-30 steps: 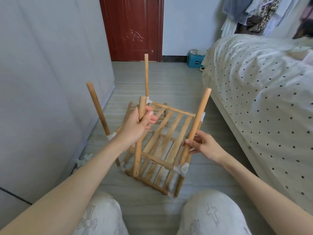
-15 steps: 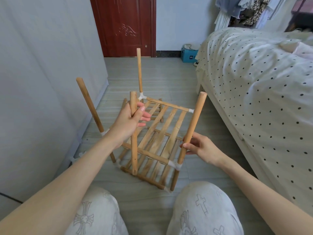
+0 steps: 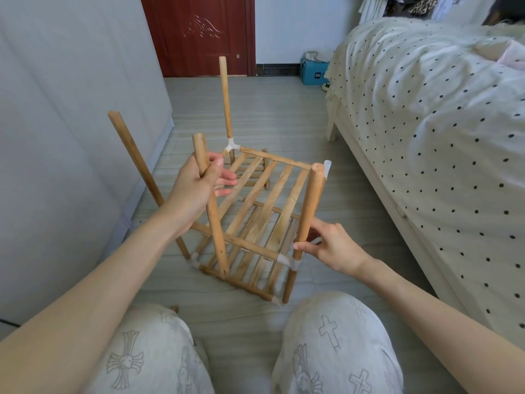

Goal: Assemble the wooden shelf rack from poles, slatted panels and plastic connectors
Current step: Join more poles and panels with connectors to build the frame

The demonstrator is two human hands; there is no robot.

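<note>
Shelf rack (image 3: 255,217) sits part-built on the floor (image 3: 255,109) between wall and bed (image 3: 426,123), just beyond the knees. Two slatted panels stacked, white plastic connectors (image 3: 231,144) at the corners, poles standing up from them. Left hand (image 3: 199,186): grip closed around the near-left pole (image 3: 211,206), thumb on top. Right hand (image 3: 332,248): fingers pinching the near-right pole (image 3: 308,211) just above its connector. Blue box (image 3: 314,71) far by the door; contents unclear.

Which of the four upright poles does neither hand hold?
Two: the far pole and the left pole. The left hand grips the near-left pole; the right hand pinches the near-right pole.
</note>
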